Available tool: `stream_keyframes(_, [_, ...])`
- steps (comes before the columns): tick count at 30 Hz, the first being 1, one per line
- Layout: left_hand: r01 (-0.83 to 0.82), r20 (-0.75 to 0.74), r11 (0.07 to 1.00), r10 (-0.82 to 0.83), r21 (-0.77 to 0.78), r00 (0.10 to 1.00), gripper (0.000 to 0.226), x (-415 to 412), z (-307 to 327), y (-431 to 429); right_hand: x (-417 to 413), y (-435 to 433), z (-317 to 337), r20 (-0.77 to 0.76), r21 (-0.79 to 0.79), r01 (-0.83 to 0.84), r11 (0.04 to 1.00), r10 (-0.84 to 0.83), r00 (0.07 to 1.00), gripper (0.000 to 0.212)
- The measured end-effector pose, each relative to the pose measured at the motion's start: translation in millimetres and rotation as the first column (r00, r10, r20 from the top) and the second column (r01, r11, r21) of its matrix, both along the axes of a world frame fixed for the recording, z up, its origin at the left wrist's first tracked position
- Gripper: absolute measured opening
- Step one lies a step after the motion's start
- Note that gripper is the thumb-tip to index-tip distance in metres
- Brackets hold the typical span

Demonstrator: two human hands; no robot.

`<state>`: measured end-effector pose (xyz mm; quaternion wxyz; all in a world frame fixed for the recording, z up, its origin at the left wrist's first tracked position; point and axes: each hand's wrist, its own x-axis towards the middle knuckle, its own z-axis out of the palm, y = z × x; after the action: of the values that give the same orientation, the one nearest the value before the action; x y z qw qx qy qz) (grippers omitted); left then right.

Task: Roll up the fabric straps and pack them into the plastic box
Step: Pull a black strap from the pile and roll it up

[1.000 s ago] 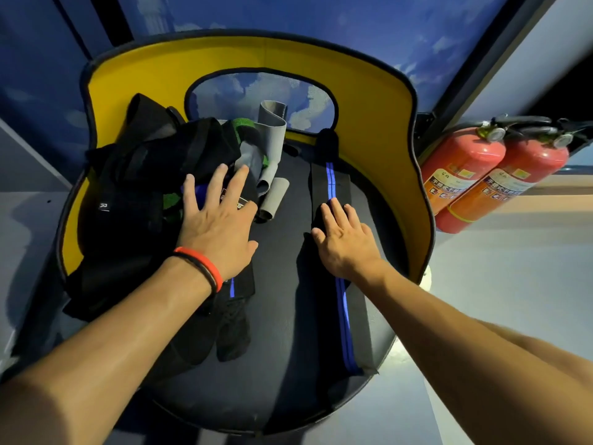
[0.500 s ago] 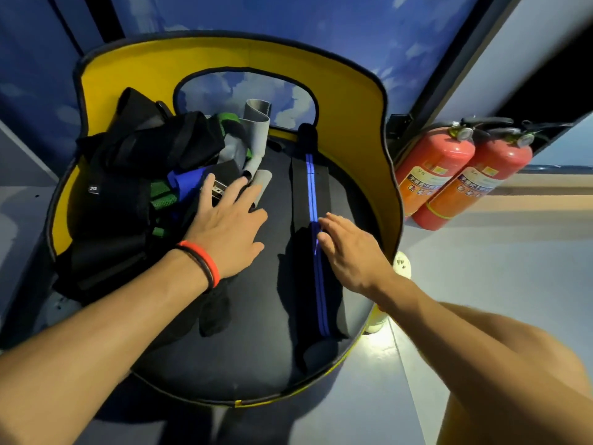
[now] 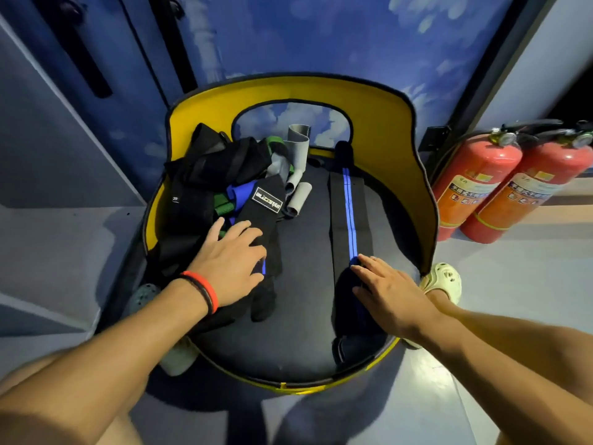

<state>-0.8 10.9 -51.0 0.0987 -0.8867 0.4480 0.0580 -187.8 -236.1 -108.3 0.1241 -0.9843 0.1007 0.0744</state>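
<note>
- A person's left hand (image 3: 229, 271) is lying flat on a labelled black strap (image 3: 256, 216) at the near edge of the heap of straps (image 3: 205, 187), which is filling the left side of the chair seat (image 3: 305, 252). Its grip is apart, fingers spread, pressing down and clasping nothing.
- A grey strap (image 3: 298, 149) is curling up at the back of the seat, between the heap and the strap to its right.
- A long blue-striped strap (image 3: 348, 213) is lying stretched out on the right of the seat, apart from the heap. Its long axis is running straight away from the person toward the yellow backrest (image 3: 385, 130).
- The right hand (image 3: 390, 293), the nearer of the two to this strap, is pressing on its near end with fingers straight and pointing up its length; the grip is apart and clamped on nothing. Most of the strap is lying ahead of the fingertips, so rolling would likely be running away from the body. Whether the dark bulk under the palm is a started roll cannot be told.
- No plastic box is showing; two fire extinguishers (image 3: 475, 178) are leaning at far right.
</note>
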Motion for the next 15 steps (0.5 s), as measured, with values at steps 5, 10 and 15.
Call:
stream_keyframes(5, [-0.162, -0.061, 0.965, 0.152, -0.205, 0.986, 0.028, 23, 15, 27, 20, 10, -3, 0.098, 0.061, 0.001, 0.998, -0.007, 0.995, 0.054])
stream_keyframes(10, [-0.299, -0.119, 0.885, 0.275, -0.357, 0.954, 0.024, 38, 9, 55, 30, 22, -3, 0.077, 0.103, -0.011, 0.995, 0.003, 0.997, 0.056])
stream_keyframes(15, [-0.246, -0.154, 0.873, 0.199, -0.42, 0.968, 0.024, 28, 0, 61, 40, 45, -4, 0.097, 0.17, -0.064, 0.983, 0.048, 0.994, 0.056])
